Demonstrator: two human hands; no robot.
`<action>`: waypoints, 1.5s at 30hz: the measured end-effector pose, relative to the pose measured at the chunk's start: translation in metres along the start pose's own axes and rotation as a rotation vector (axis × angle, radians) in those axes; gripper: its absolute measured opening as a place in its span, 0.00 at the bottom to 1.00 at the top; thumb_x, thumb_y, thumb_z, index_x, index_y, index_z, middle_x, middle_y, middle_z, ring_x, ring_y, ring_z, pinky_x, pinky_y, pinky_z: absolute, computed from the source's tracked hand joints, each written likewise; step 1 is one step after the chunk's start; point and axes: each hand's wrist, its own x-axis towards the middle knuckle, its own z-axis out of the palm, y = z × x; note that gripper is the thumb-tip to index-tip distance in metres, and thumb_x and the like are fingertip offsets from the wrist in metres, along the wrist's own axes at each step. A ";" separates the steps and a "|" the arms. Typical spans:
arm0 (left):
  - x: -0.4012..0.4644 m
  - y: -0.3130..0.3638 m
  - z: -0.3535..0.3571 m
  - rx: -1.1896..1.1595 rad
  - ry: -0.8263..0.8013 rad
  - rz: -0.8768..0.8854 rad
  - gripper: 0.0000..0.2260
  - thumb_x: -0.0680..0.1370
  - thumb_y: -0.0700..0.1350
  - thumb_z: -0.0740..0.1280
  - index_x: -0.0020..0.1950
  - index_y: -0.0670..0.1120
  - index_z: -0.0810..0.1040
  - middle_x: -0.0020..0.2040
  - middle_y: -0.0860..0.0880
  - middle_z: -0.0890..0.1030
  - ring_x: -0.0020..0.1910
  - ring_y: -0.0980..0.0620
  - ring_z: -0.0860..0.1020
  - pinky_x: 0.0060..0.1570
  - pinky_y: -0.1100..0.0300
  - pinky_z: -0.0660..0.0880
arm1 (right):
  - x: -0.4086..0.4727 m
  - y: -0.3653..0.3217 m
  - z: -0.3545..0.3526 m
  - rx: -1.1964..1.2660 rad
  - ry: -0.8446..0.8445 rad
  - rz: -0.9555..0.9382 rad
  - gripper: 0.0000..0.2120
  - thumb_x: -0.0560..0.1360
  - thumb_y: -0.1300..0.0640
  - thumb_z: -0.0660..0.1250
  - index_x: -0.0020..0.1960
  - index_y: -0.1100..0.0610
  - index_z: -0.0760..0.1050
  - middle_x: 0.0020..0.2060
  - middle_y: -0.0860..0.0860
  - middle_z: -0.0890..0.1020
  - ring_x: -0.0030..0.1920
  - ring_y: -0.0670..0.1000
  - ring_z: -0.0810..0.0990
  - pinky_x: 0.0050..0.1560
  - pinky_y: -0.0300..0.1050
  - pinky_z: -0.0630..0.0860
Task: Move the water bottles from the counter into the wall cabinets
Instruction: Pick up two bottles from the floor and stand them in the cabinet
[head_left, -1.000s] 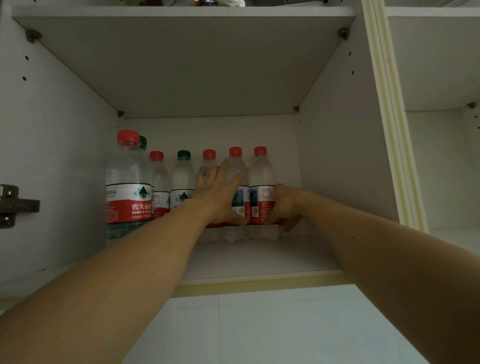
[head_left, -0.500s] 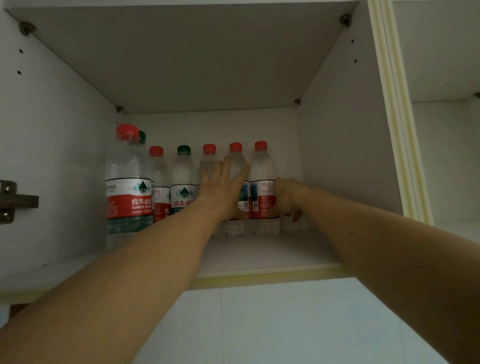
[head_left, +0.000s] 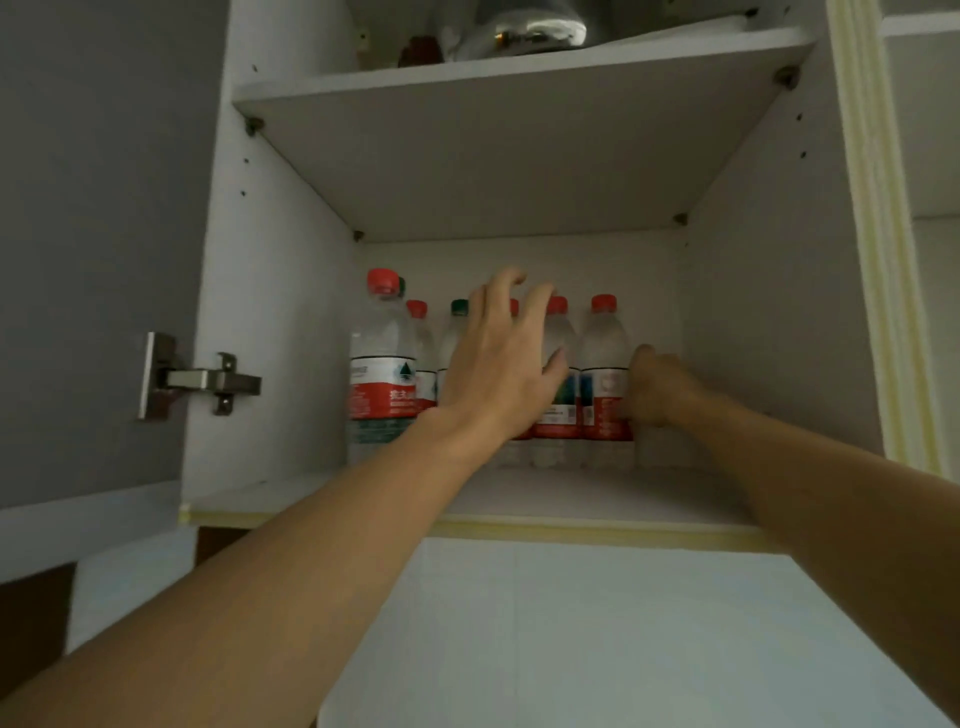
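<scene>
Clear red-labelled bottles (mostly red caps): left hand spread loose, right hand gripping one.

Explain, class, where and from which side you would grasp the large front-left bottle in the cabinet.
Take the large bottle round its labelled middle, coming from the open front. It stands upright, the cabinet wall is close on its left and smaller bottles stand behind and right.

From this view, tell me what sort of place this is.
Probably a home kitchen: an open wall cabinet with a door hinge, water bottles lined up inside, pale tiled wall beneath.
</scene>
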 end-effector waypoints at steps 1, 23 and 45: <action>-0.008 -0.001 -0.013 0.044 0.056 -0.008 0.28 0.77 0.52 0.70 0.74 0.46 0.67 0.76 0.41 0.58 0.75 0.41 0.59 0.69 0.49 0.68 | -0.003 -0.002 -0.003 0.035 0.055 -0.011 0.25 0.77 0.56 0.71 0.67 0.62 0.65 0.59 0.61 0.77 0.55 0.60 0.79 0.47 0.50 0.78; -0.075 -0.077 -0.090 -0.628 -0.397 -0.680 0.28 0.69 0.46 0.80 0.61 0.56 0.68 0.54 0.58 0.78 0.53 0.61 0.77 0.47 0.65 0.74 | -0.088 -0.135 0.009 0.600 -0.094 -0.368 0.33 0.78 0.46 0.69 0.78 0.54 0.61 0.58 0.50 0.81 0.54 0.49 0.80 0.51 0.44 0.78; -0.071 -0.008 -0.047 -0.303 -0.163 -0.439 0.26 0.80 0.60 0.64 0.73 0.46 0.70 0.68 0.44 0.73 0.65 0.45 0.71 0.62 0.49 0.71 | -0.107 -0.012 -0.052 0.450 0.136 -0.134 0.38 0.74 0.52 0.76 0.76 0.51 0.59 0.54 0.51 0.79 0.44 0.47 0.80 0.39 0.38 0.78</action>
